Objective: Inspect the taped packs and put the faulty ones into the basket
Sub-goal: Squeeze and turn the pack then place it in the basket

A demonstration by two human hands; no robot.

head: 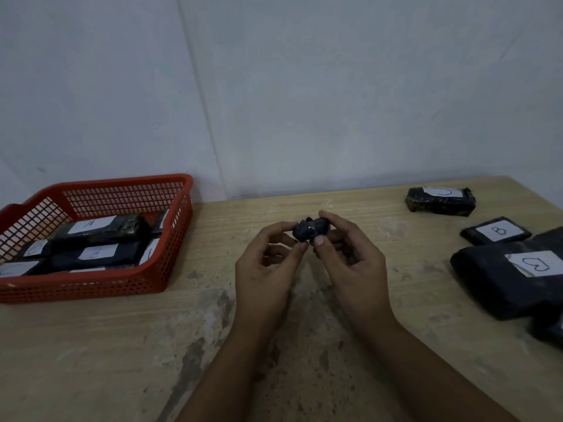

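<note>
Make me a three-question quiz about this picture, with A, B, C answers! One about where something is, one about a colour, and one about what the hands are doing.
1. Where is the basket?
A. the table's left side
B. the table's right side
C. on the floor

2. What colour is the basket?
A. blue
B. red
C. green

3. What are the hands doing?
A. resting flat
B. both holding one small dark pack
C. lifting the basket

Answers:
1 A: the basket sits left on the table.
2 B: its mesh walls are red.
3 B: the left hand and right hand pinch the small dark pack between them.
</note>
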